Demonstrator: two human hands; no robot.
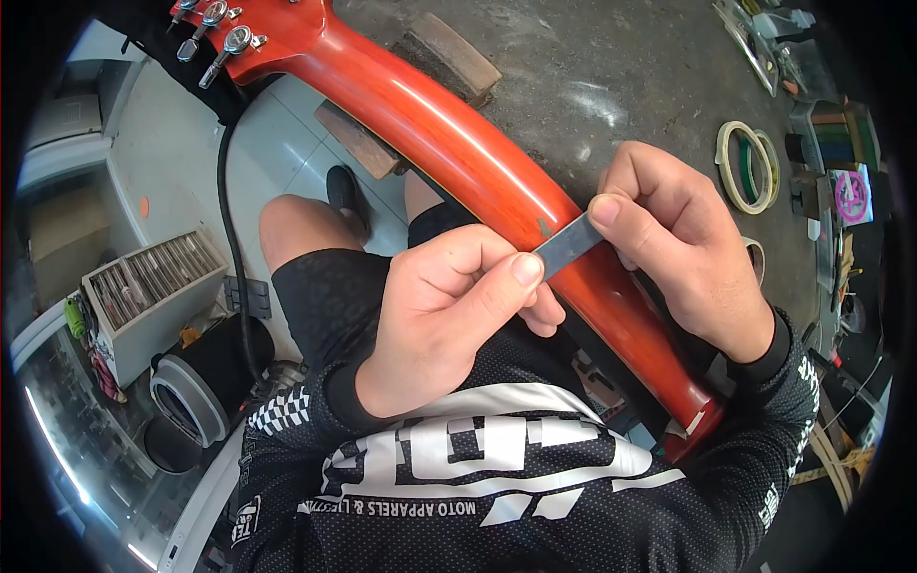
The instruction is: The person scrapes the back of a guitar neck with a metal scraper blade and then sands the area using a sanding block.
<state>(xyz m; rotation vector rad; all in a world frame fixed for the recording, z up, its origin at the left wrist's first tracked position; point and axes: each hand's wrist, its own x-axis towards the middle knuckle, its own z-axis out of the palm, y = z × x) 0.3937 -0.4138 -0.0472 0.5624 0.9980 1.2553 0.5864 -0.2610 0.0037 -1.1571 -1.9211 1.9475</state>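
Note:
A guitar neck with a glossy red-orange finish lies back side up, slanting from upper left to lower right. Metal tuning machines sit on its headstock. Over the neck's middle I hold a flat, dark grey strip, perhaps a scraper blade; its material is hard to tell. My left hand pinches the near end between thumb and fingers. The far end is gripped by the thumb and curled fingers of my right hand. A small grey-green mark shows on the neck beside the strip.
Wooden blocks lie beside the neck on the worn dark bench. Tape rolls rest at the right, near assorted supplies. On the left, a white box of packed slim items stands by a black cylindrical container and a hanging black cable.

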